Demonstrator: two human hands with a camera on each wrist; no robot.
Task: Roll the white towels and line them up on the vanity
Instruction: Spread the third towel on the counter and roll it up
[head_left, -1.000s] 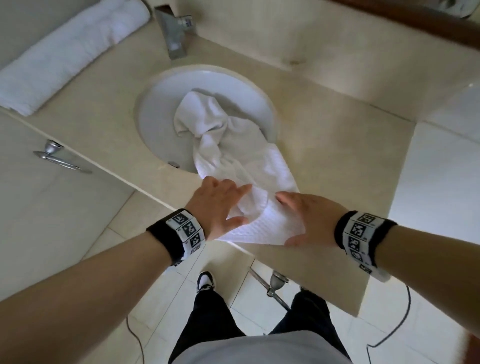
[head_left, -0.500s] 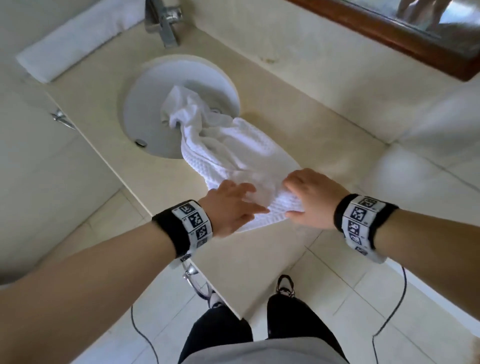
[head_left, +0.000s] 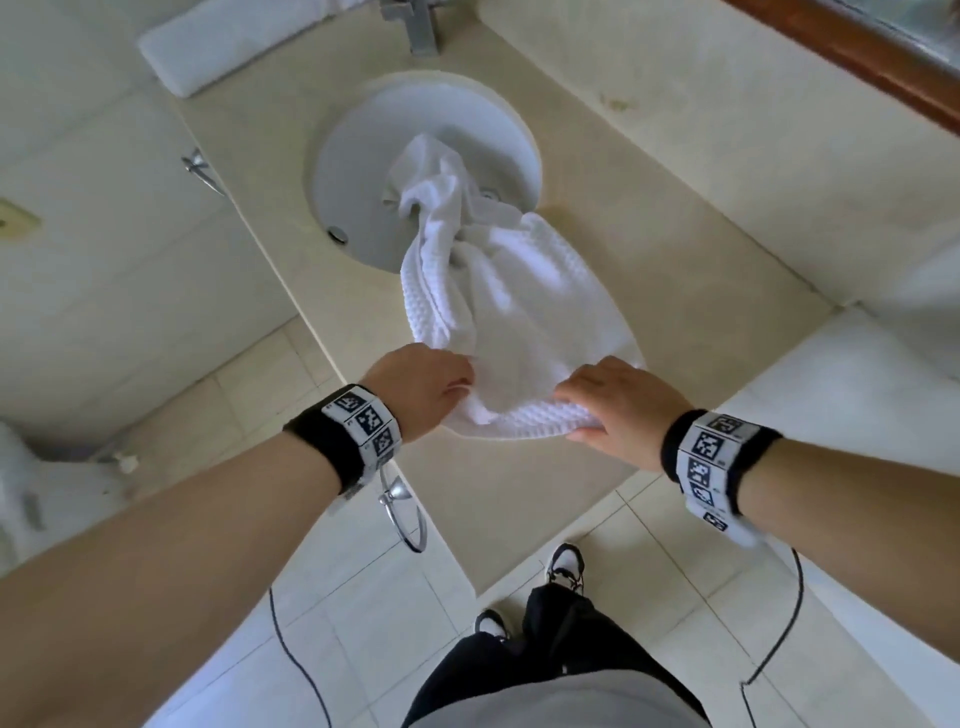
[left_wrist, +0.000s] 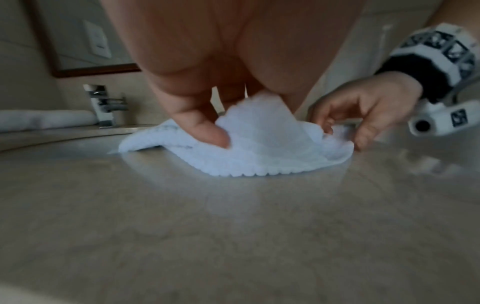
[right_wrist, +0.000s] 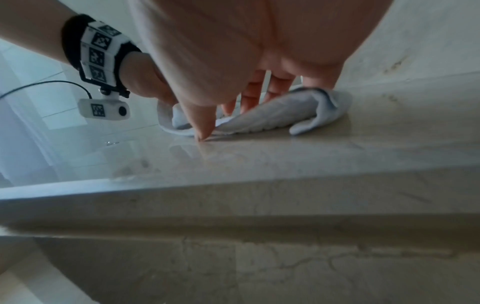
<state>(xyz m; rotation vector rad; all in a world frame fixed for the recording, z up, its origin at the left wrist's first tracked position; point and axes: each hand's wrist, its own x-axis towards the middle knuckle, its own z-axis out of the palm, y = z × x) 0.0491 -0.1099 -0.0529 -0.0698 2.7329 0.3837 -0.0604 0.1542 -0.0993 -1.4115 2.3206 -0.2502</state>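
Observation:
A white waffle towel (head_left: 519, 312) lies crumpled, its far end in the sink (head_left: 358, 156) and its near end on the beige vanity (head_left: 675, 218). My left hand (head_left: 460, 382) pinches the near left corner between thumb and fingers, plain in the left wrist view (left_wrist: 226, 133). My right hand (head_left: 576, 410) curls over the near right corner, its thumb tip (right_wrist: 203, 135) down on the counter beside the towel (right_wrist: 272, 119). A rolled white towel (head_left: 223, 41) lies at the vanity's far left, past the faucet (head_left: 415, 26).
The vanity's front edge (head_left: 447, 519) runs just under my wrists, with a chrome towel ring (head_left: 405, 514) below it. A wood-framed mirror (head_left: 857, 57) lines the back wall. Bare counter stretches right of the sink. Tiled floor and my shoes are below.
My hands went from lying flat on the towel's near end to gripping its corners. The towel has been drawn partly out of the sink along the counter.

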